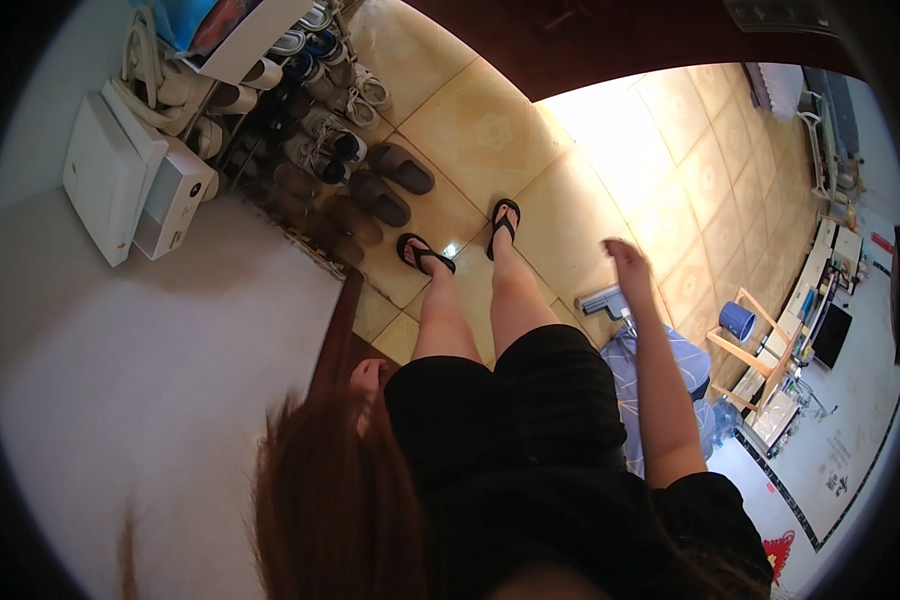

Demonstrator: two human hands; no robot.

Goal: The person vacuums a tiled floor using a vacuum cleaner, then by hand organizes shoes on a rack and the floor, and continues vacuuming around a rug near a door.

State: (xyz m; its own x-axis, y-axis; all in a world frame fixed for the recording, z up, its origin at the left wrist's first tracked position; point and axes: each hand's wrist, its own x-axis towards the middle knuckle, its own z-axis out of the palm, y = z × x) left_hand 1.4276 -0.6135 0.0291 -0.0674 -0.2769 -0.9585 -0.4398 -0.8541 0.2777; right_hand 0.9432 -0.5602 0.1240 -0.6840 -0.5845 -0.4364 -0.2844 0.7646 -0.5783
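Observation:
My right hand point(627, 264) hangs out in front of me over the tiled floor, blurred at the fingers. I see nothing in it, but cannot make out whether the fingers are curled or apart. Below it, nearest to it, are a grey metallic part point(602, 300) and a blue patterned cloth cover point(660, 365). Beside my left thigh is my left hand point(367, 377), partly covered by hanging hair point(330, 490); its fingers show too little to tell their state. Black flip-flops point(430, 254) are on my feet, which stand on the tiles.
Shoes point(330, 130) crowd a rack at the left, with brown slippers point(380, 198) on the floor beside it. A white box point(175, 200) sits on the white surface point(170, 350). A dark red door point(610, 40) stands ahead. A wooden chair point(745, 350) and blue bin point(737, 320) are right.

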